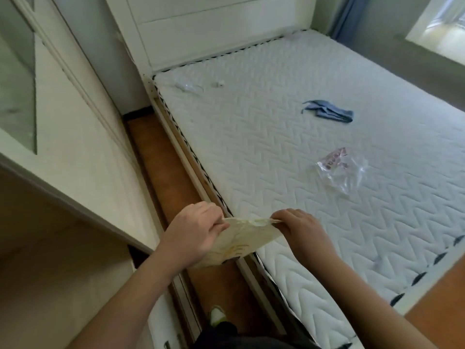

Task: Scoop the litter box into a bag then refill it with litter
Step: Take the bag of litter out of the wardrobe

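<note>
A thin cream plastic bag (241, 241) with faint yellow print hangs between my two hands, over the gap beside the bed. My left hand (195, 231) pinches its top edge on the left. My right hand (300, 226) pinches the same edge on the right, and the rim is stretched between them. No litter box, scoop or litter is in view.
A bare white quilted mattress (289, 152) fills the right side, with a blue cloth (328, 112) and a crumpled clear plastic wrapper (342, 170) on it. A white wardrobe (65, 127) stands at the left. A narrow strip of brown floor (163, 177) runs between them; my shoe (217, 315) is on it.
</note>
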### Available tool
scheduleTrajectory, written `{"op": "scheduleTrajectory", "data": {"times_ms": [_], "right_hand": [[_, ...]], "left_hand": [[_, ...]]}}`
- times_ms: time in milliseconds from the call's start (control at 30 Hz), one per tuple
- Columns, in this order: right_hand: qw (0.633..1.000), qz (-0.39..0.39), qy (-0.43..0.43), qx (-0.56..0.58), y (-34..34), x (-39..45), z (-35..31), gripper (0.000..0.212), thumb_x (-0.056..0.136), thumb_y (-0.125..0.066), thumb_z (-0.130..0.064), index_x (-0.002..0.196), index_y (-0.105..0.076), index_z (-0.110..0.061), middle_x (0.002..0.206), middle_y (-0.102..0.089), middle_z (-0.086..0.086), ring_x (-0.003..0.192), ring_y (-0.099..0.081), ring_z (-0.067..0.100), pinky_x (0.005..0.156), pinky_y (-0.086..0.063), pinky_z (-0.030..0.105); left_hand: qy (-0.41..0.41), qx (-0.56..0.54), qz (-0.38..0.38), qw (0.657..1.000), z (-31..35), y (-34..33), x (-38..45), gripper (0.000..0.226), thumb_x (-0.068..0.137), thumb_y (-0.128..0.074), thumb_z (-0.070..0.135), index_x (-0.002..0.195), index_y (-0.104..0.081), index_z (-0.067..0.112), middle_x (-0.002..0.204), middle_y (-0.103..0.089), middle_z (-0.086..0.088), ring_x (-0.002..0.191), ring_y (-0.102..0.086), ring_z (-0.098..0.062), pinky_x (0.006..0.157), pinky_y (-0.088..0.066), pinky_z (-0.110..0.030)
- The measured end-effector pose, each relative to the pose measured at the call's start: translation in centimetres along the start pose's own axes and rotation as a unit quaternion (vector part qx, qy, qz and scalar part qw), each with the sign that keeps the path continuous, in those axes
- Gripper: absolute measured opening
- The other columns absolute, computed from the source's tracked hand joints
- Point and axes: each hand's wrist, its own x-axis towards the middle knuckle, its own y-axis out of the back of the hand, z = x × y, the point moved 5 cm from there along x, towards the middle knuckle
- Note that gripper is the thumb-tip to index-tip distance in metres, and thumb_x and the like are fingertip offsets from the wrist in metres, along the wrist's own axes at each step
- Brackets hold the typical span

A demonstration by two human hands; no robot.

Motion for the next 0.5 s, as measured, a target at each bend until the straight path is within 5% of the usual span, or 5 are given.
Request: {"op": "scheduleTrajectory", "data": {"times_ms": [300, 500], "right_hand": [[0.988, 0.135, -0.059, -0.039, 8.1, -6.2, 8.6, 0.026, 0.090, -0.038, -0.030, 0.085, -0.061, -0.019, 0.076, -0.061, -0.005, 0.069, -0.057, 0.021, 0.069, -0.037, 0.032], [0.974, 0.206, -0.077, -0.054, 11.8, -10.7, 12.6, 0.024, 0.087, -0.044, -0.026, 0.081, -0.064, -0.015, 0.072, -0.059, -0.002, 0.066, -0.055, 0.022, 0.067, -0.038, 0.032]], "left_hand": [[-0.107, 0.019, 0.001, 0.994, 10.6, -3.4, 7.2, 0.028, 0.094, -0.047, 0.037, 0.073, -0.048, 0.018, 0.067, -0.040, 0.011, 0.060, -0.037, -0.008, 0.061, -0.027, -0.013], [-0.195, 0.030, -0.002, 0.980, 16.1, -6.5, 10.4, 0.026, 0.093, -0.047, 0.035, 0.074, -0.049, 0.019, 0.068, -0.043, 0.010, 0.062, -0.040, -0.014, 0.060, -0.037, -0.033]]}}
